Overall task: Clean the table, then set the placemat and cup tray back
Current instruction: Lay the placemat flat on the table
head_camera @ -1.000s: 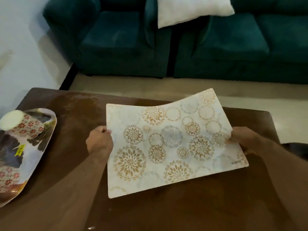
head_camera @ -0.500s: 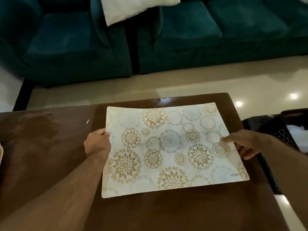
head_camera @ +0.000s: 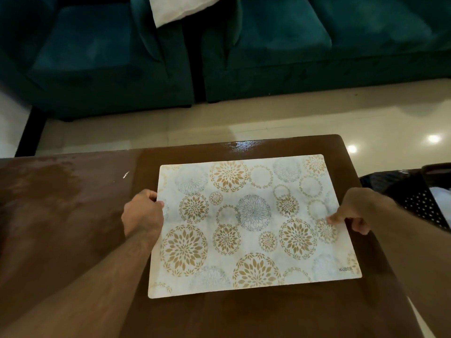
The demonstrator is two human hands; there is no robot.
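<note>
Placemat (head_camera: 253, 223) sits between both hands on the right part of the worktop (head_camera: 61, 215), looks flat or close to it. Left hand (head_camera: 142, 213) is closed on the mat's left edge, fingers curled under, thumb on top. Right hand (head_camera: 351, 211) pinches the right edge, thumb on the printed face, other fingers curled below the rim.

Step in hand, my read: final placement of the mat.
- Square it to the worktop's far edge and right edge before letting go; margin looks thin on the right.
- Lower both sides together, slide fingers out sideways so the edges don't curl.
- Worktop left of the left hand looks streaky, maybe damp; small white speck (head_camera: 125, 175) beyond that hand. Keep the mat off that patch.
- Cup tray not in view; it goes back next.
</note>
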